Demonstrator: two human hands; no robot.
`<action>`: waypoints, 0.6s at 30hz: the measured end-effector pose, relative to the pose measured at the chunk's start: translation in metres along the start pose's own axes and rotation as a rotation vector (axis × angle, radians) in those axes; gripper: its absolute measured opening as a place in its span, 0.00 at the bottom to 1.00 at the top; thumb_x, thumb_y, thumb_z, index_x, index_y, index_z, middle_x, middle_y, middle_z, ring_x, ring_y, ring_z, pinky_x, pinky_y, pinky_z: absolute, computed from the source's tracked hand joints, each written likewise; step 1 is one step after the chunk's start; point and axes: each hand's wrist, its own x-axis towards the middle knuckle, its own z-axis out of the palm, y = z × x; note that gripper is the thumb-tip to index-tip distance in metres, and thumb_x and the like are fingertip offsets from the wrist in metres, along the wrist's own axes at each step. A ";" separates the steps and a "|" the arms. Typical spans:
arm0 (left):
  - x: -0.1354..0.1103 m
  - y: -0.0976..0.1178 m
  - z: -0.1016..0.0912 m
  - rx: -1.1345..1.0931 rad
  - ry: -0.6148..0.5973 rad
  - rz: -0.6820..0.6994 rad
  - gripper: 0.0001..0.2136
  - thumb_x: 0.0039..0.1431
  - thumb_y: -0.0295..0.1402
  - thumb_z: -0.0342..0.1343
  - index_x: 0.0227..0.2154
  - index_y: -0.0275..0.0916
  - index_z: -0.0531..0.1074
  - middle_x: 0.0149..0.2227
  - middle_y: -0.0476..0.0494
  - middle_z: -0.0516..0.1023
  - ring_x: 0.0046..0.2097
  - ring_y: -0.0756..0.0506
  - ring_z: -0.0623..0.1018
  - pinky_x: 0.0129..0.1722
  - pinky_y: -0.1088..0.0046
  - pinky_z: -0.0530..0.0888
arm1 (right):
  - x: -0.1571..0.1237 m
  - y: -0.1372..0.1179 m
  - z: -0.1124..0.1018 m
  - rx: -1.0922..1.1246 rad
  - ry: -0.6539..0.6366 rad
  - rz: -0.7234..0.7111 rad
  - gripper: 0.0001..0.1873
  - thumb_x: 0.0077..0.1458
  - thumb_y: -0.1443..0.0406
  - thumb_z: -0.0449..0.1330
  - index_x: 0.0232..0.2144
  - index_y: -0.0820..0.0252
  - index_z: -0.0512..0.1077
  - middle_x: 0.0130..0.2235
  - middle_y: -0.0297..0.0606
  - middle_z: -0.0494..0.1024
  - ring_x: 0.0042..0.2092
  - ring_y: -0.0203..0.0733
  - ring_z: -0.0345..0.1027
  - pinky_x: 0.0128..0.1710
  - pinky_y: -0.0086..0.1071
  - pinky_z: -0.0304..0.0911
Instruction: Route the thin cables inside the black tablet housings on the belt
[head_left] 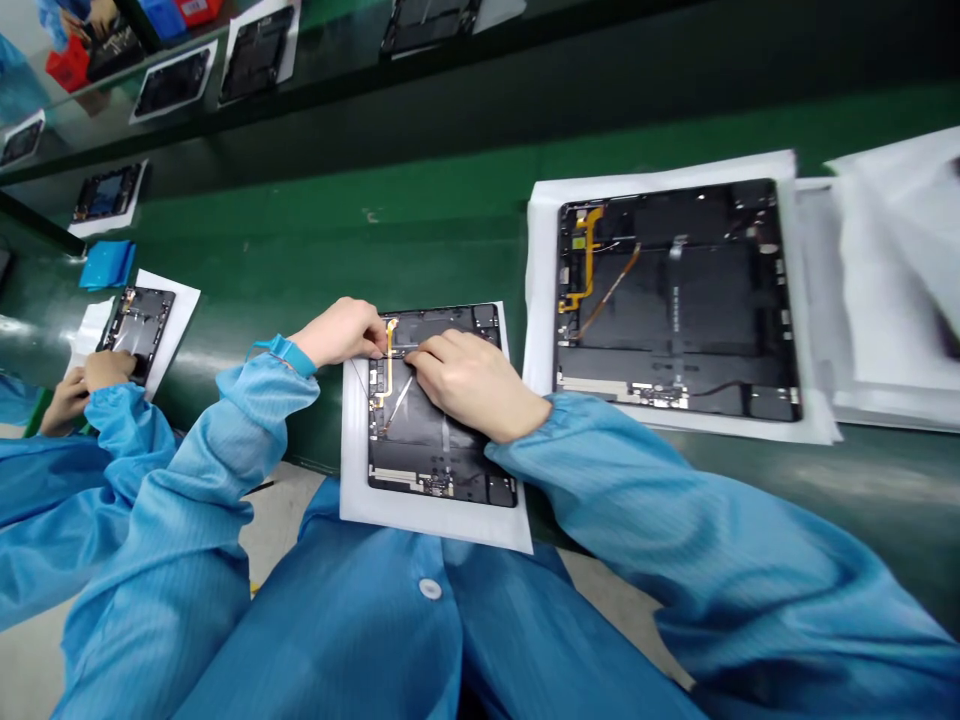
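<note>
In front of me an opened tablet [480, 465] with its dark inside facing up lies on a sheet of white paper [442, 520]. A yellow-orange flex cable [389, 372] runs along its left side. My left hand [345, 332] is closed at the upper left edge, fingertips pressed together beside the flex cable. My right hand [472, 382] reaches over the tablet from the right, its thumb and fingers pinched close to the left fingertips. Whatever lies in either pinch is too small or hidden to make out. A blue wrist strap [291, 354] circles my left wrist.
A larger-looking opened tablet [675, 300] rests on white sheets to the right, beside a stack of white paper [892, 330]. At left, a co-worker's hands [97, 380] handle another tablet [142, 325]. A blue packet [107, 264] lies behind it. More tablets line the raised shelf [330, 90].
</note>
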 end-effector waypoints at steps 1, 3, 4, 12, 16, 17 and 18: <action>0.000 0.000 0.000 -0.007 0.001 0.003 0.05 0.50 0.22 0.67 0.28 0.39 0.85 0.32 0.47 0.85 0.36 0.48 0.81 0.37 0.75 0.70 | 0.000 0.000 0.000 0.007 0.007 0.002 0.16 0.69 0.70 0.52 0.37 0.64 0.81 0.36 0.47 0.78 0.39 0.48 0.61 0.39 0.39 0.54; 0.000 -0.002 -0.001 -0.018 0.007 0.012 0.05 0.51 0.23 0.67 0.27 0.39 0.85 0.32 0.47 0.85 0.35 0.48 0.81 0.37 0.75 0.70 | 0.000 0.000 0.000 0.023 0.016 0.008 0.16 0.68 0.70 0.52 0.37 0.64 0.81 0.36 0.47 0.78 0.39 0.48 0.61 0.39 0.39 0.54; 0.000 -0.003 -0.001 -0.024 0.010 0.018 0.05 0.50 0.23 0.67 0.27 0.39 0.85 0.32 0.47 0.85 0.35 0.49 0.81 0.38 0.75 0.70 | 0.000 0.000 0.000 0.033 0.015 0.012 0.16 0.68 0.70 0.52 0.37 0.64 0.81 0.36 0.47 0.78 0.39 0.48 0.61 0.39 0.40 0.54; 0.004 -0.006 -0.003 -0.068 -0.006 0.036 0.06 0.49 0.22 0.67 0.26 0.40 0.84 0.30 0.50 0.84 0.33 0.50 0.80 0.38 0.75 0.70 | 0.000 0.000 0.002 0.003 0.023 0.018 0.17 0.69 0.70 0.52 0.37 0.63 0.81 0.36 0.46 0.78 0.39 0.47 0.61 0.39 0.39 0.52; 0.004 -0.004 -0.004 -0.044 -0.014 0.022 0.06 0.49 0.22 0.68 0.27 0.40 0.85 0.31 0.49 0.85 0.33 0.50 0.80 0.38 0.75 0.71 | 0.000 0.000 0.001 -0.009 0.034 0.010 0.17 0.69 0.70 0.52 0.37 0.63 0.81 0.36 0.45 0.78 0.39 0.48 0.61 0.39 0.39 0.52; 0.004 -0.003 -0.004 -0.034 -0.015 0.018 0.06 0.49 0.22 0.67 0.27 0.40 0.85 0.32 0.49 0.85 0.34 0.49 0.80 0.38 0.75 0.71 | 0.001 0.001 0.000 -0.004 0.029 0.011 0.17 0.69 0.70 0.52 0.37 0.63 0.81 0.36 0.45 0.78 0.39 0.48 0.61 0.39 0.39 0.53; 0.004 -0.003 -0.004 -0.023 -0.015 0.016 0.06 0.50 0.22 0.67 0.27 0.40 0.85 0.32 0.48 0.85 0.34 0.49 0.80 0.38 0.75 0.71 | 0.001 0.001 0.000 0.004 0.021 0.013 0.17 0.69 0.70 0.52 0.37 0.63 0.81 0.36 0.45 0.78 0.39 0.48 0.61 0.39 0.39 0.53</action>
